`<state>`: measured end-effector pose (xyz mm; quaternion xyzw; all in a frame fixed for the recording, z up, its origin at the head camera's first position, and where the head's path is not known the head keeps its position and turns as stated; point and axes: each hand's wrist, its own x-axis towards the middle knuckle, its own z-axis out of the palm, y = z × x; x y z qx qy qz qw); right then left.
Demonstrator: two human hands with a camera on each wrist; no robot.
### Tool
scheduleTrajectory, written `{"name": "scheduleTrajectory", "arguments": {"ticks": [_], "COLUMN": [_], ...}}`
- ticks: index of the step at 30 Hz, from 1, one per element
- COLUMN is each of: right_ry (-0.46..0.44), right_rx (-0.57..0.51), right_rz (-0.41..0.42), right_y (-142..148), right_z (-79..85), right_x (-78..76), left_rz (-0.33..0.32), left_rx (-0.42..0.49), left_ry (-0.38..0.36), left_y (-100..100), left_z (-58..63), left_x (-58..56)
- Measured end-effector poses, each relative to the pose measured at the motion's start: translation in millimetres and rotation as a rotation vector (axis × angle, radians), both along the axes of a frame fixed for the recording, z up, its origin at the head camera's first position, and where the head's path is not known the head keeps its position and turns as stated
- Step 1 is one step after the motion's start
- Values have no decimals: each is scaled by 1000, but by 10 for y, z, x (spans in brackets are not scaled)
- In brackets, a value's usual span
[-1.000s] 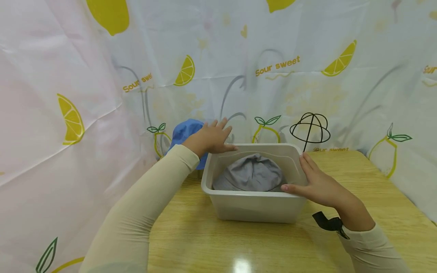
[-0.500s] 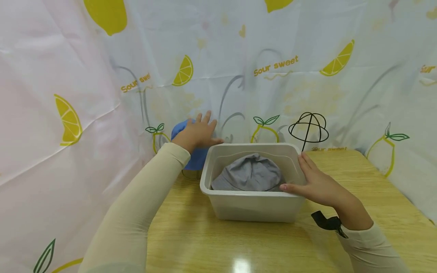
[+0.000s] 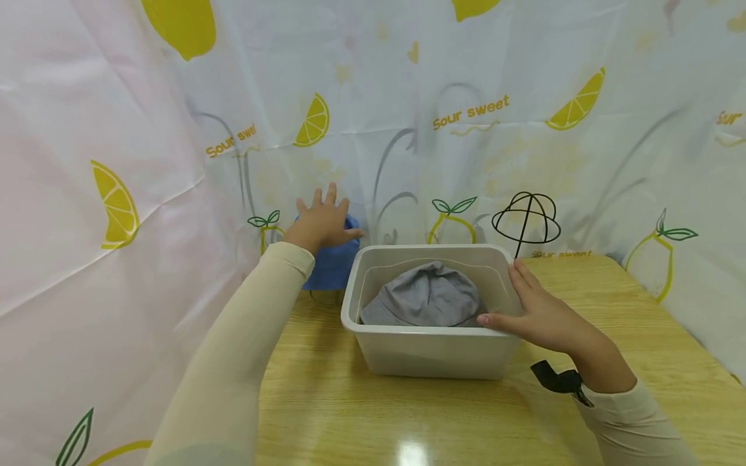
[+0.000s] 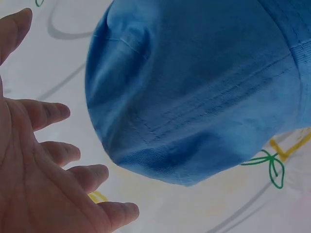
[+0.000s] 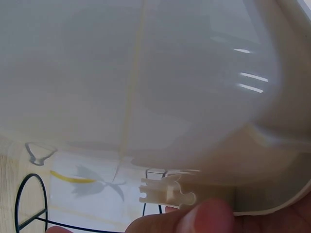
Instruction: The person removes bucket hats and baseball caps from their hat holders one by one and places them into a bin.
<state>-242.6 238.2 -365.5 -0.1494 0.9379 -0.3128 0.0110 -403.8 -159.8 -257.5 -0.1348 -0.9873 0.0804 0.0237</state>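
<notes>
A blue fabric hat (image 3: 332, 265) sits on a wire stand at the left, beside the bin. My left hand (image 3: 320, 223) is raised at the hat in the head view, fingers spread and holding nothing; the left wrist view shows a gap between the fingertips and the hat's crown (image 4: 194, 92). My right hand (image 3: 544, 317) holds the front right corner of a light plastic bin (image 3: 431, 353), thumb at the front rim and fingers along the right side. Inside the bin lies a crumpled grey hat (image 3: 428, 294). Close up, the right wrist view shows the bin's pale wall (image 5: 194, 73).
A bare black wire hat stand (image 3: 527, 220) rises behind the bin's right corner. The hat's wire base (image 3: 325, 297) rests on the wood-grain table (image 3: 350, 421). A lemon-print cloth (image 3: 373, 77) hangs behind and to the left.
My left hand has moved left from over the bin's back left corner to the blue hat, its fingers still spread. My right hand and the bin look unchanged.
</notes>
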Motion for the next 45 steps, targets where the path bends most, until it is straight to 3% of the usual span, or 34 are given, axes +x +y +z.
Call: {"name": "scheduleTrajectory", "arguments": {"ticks": [15, 26, 31, 37, 45], "right_ry": [-7, -10, -8, 13, 22], "right_rx": [15, 15, -2, 2, -2], "right_rz": [-12, -7, -5, 0, 3], "right_y": [-12, -6, 13, -1, -11], "right_z": [19, 30, 18, -8, -7], "right_x": [14, 18, 19, 27, 47], "left_rz": [61, 137, 120, 81, 76], "left_rx": [104, 187, 269, 346, 367], "left_ry": [115, 77, 58, 98, 128], "left_y": [-205, -316, -323, -363, -345], "left_z": [-135, -197, -276, -384, -414], "left_x": [-181, -160, -214, -228, -194]}}
